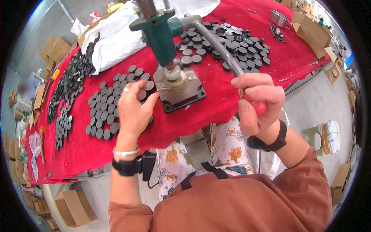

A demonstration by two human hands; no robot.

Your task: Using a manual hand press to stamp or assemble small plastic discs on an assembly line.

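Observation:
A green hand press point(162, 38) stands on the red cloth in front of me, its square dark base point(181, 96) carrying a round pale die point(177, 80). My right hand point(259, 102) is closed on the red ball knob point(259, 108) of the press's long metal lever point(220, 48). Left of the base, my left hand point(135, 108) hovers with its fingers curved and the thumb apart, and I see nothing between them. Beside and partly under it lie many round black discs point(103, 106), the nearest ones hidden by the fingers.
Another heap of black discs point(239, 46) spreads behind the lever. Small black parts point(73, 73) pile up at the left beside a white sack point(116, 38). A phone point(277, 33), a metal pot point(279, 18) and a cardboard box point(311, 34) are at the far right.

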